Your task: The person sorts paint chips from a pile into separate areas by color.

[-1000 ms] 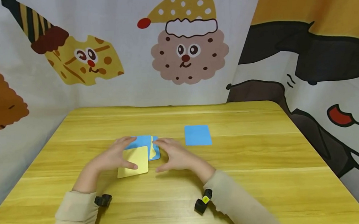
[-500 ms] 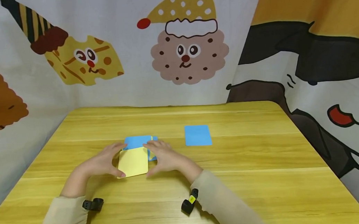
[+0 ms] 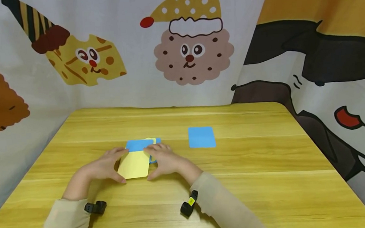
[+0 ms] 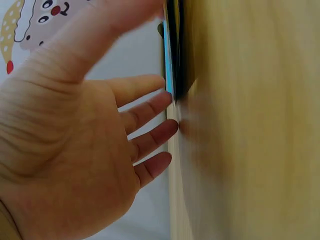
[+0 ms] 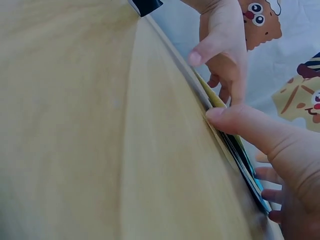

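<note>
A square yellow card lies over several blue and yellow cards, left of the table's middle in the head view. A blue card shows beyond its far edge. My left hand holds the yellow card at its left side, thumb at the near corner and fingers at the far corner. Opposite it, my right hand spans the right side in the same way. In the right wrist view, the right thumb touches the edge of the layered cards. The left wrist view shows the left fingers spread beside the card edges.
A separate square blue card lies on the wooden table, right of the stack. Behind the table hangs a curtain with cartoon figures. A small black camera is on each wrist.
Over the last second both hands came to the yellow card's sides, the left moving left and nearer. Since half a second ago the yellow card has turned slightly, squaring up with the blue card.
</note>
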`<state>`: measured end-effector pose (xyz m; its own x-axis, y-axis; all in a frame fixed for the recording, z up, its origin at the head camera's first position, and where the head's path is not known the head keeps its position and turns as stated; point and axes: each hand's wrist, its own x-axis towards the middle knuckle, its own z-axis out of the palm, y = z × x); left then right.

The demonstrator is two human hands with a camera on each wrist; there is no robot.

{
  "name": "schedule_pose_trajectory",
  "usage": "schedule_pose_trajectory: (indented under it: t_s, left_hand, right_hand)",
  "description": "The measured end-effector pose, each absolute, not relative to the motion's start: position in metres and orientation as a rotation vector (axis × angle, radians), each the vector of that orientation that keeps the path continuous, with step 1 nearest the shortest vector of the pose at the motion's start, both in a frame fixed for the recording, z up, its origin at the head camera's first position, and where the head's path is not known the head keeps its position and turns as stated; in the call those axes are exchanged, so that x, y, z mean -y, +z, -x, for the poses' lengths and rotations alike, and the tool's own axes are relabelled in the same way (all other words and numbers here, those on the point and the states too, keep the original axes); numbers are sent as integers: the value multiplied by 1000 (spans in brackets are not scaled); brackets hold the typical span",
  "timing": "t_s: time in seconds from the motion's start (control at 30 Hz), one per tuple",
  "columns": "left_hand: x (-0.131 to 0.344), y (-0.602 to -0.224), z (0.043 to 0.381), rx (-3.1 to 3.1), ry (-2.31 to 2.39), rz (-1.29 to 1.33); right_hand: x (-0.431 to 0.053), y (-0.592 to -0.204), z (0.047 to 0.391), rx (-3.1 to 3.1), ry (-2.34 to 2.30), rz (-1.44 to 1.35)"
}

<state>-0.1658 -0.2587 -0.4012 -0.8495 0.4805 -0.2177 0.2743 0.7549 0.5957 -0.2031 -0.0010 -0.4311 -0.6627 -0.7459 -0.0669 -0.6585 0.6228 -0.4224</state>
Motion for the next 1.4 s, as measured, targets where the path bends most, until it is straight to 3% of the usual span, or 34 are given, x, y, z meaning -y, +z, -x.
schedule_pose_trajectory:
  t_s: [0.73, 1.4]
  left_hand:
    - [253, -399, 164, -2660, 714, -571]
    - [213, -398, 164, -2788, 635, -768]
  right_hand:
    - [-4, -430, 200, -2587, -625, 1196]
    - [-56, -409, 195, -2568, -792, 1207]
